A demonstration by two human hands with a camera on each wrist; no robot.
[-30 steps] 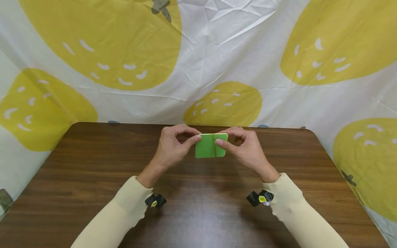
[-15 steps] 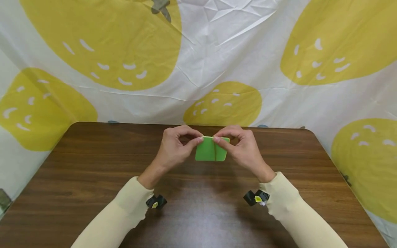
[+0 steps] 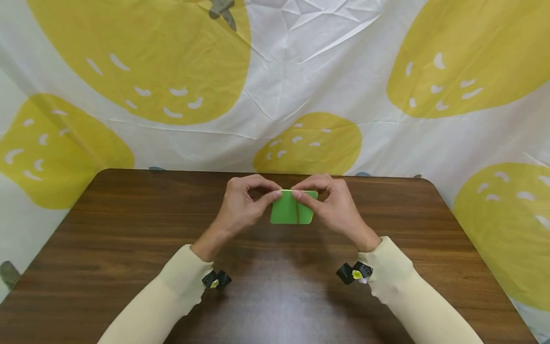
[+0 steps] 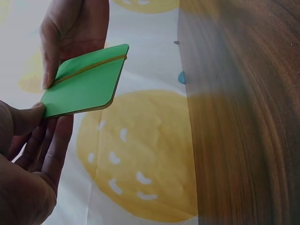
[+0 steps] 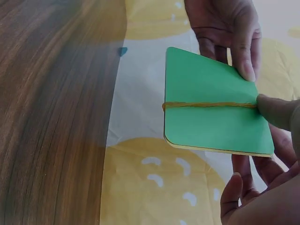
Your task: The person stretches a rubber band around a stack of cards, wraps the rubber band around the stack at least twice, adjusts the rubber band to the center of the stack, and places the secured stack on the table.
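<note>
Above the table, both hands hold a small green notebook point(image 3: 283, 210) with rounded corners and a pale page edge. A tan rubber band point(image 5: 206, 105) runs across its cover, right of the middle in the head view. My left hand point(image 3: 240, 200) pinches the top edge near the left corner, thumb on the cover and fingers behind. My right hand point(image 3: 339, 205) pinches the same edge, its thumb tip over the end of the band. The right fingers behind the notebook are partly hidden in the head view, while the right wrist view shows some beneath it.
The brown wood-grain table point(image 3: 129, 248) spreads under both arms. Behind it hangs a white cloth point(image 3: 193, 148) printed with large yellow fruit shapes. Each sleeve cuff carries a small black camera, one on the left wrist point(image 3: 216, 280) and one on the right.
My right thumb has slid up and left from the cover to the top edge, at the band. The notebook has dropped slightly; my left hand has shifted slightly right along it.
</note>
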